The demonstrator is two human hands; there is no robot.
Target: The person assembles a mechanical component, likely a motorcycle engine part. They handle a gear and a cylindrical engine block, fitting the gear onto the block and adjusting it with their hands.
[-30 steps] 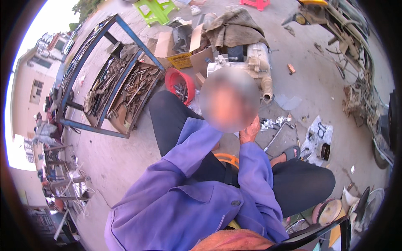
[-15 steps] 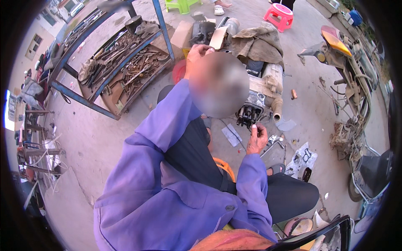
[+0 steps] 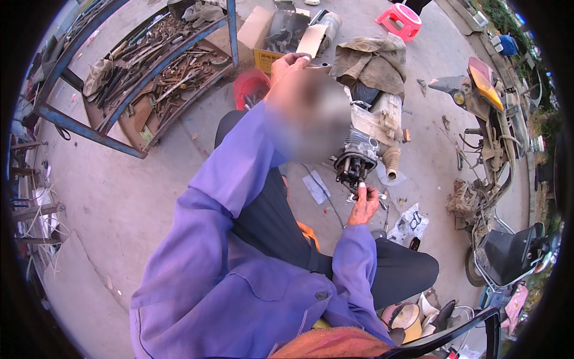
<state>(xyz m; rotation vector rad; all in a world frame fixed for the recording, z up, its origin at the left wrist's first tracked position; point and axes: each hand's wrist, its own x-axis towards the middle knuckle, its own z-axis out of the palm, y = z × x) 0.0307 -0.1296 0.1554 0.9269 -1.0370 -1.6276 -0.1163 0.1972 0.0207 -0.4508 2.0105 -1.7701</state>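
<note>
A motorcycle engine lies on the ground in front of me, its dark, open cylinder head pointing my way. At the near edge of that head is my right hand, thumb and fingers pinched together on a small part too tiny to name. Farther off, my left hand reaches to the engine's left side with curled fingers. What they hold is hidden, because a round blurred patch covers the space below this hand and part of the engine. A ribbed intake tube sticks out at the engine's right.
A blue metal rack full of tools stands at left, near a red bowl. Brown cloth drapes the engine's far end. Beyond are a cardboard box and a red stool. A partly stripped motorcycle stands at right; a gasket lies nearby.
The view has shifted slightly, so the rack sits farther left. Both hands keep about the same places at the engine. Nothing has plainly been taken up or let go.
</note>
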